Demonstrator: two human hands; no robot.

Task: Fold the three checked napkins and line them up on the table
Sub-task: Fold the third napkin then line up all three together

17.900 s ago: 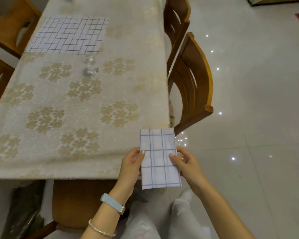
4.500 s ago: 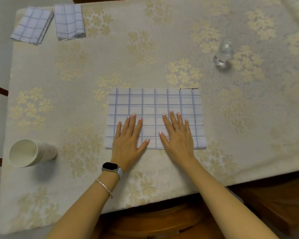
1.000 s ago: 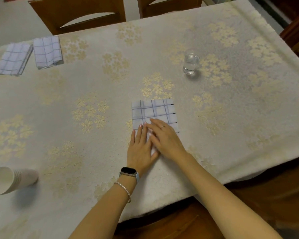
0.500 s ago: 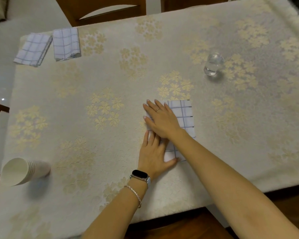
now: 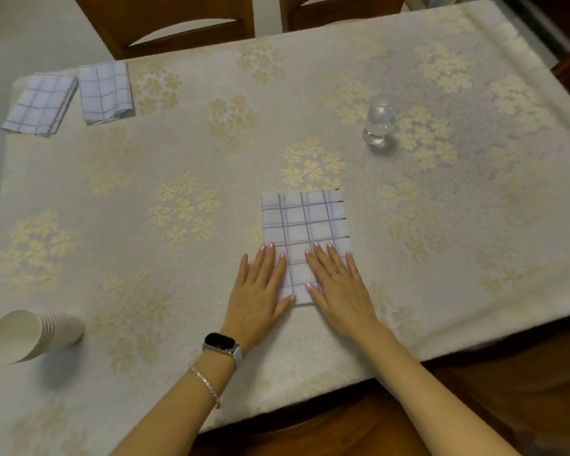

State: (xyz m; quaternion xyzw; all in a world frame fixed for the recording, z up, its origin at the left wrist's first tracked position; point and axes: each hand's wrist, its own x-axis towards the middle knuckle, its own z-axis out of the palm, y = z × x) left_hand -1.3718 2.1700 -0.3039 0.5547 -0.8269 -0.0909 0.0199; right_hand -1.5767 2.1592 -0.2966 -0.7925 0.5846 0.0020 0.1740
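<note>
A checked napkin (image 5: 305, 222), folded into a narrow rectangle, lies flat on the table (image 5: 178, 166) near its front edge. My left hand (image 5: 260, 291) rests flat with spread fingers on its lower left part. My right hand (image 5: 338, 284) lies flat on its lower right part. Neither hand grips anything. Two more folded checked napkins lie side by side at the far left corner: one (image 5: 40, 103) at the edge, the other (image 5: 105, 92) just right of it.
A small clear glass (image 5: 378, 124) stands at the back right of the napkin. A stack of white paper cups (image 5: 30, 337) lies on its side at the front left. Wooden chairs (image 5: 165, 24) stand behind the far edge.
My right hand was crossed over the napkin to its left side; now both hands lie side by side, palms down, on its near end. The napkin shows as a full folded rectangle.
</note>
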